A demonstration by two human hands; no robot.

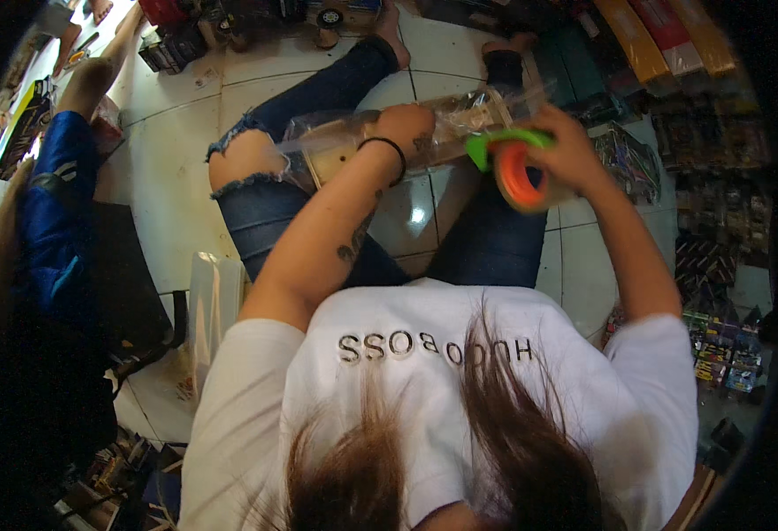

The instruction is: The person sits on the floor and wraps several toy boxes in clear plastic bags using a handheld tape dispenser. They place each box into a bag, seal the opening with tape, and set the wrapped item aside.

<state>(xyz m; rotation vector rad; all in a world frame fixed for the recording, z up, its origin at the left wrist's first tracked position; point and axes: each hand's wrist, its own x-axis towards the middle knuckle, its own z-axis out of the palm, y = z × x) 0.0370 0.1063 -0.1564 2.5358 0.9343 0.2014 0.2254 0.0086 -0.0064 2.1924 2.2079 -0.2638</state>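
Because the clear film of the long package (470, 113) stands slack around the pale wooden pieces (327, 165) inside, I judge that any tape meeting it could pucker or stick askew; a crease in that film would be the likeliest cause. The package spans the gap between 2 legs in torn jeans (269, 217), above the tiled floor (486, 53); if the steadying hold eased, I think it could tip or slide, and a swing of the dispenser might snag the loose plastic.

As for the 2 hands, I see the right hand (566, 146) closed around the green tape dispenser (517, 137), whose orange ring (520, 181) hangs on the wearer's side of the package's right end; blur keeps me from telling whether a strip is pulled out. The left hand (405, 126) is curled over the package's middle, touching it; its fingertips are hidden, so I cannot tell whether it grips or merely presses.
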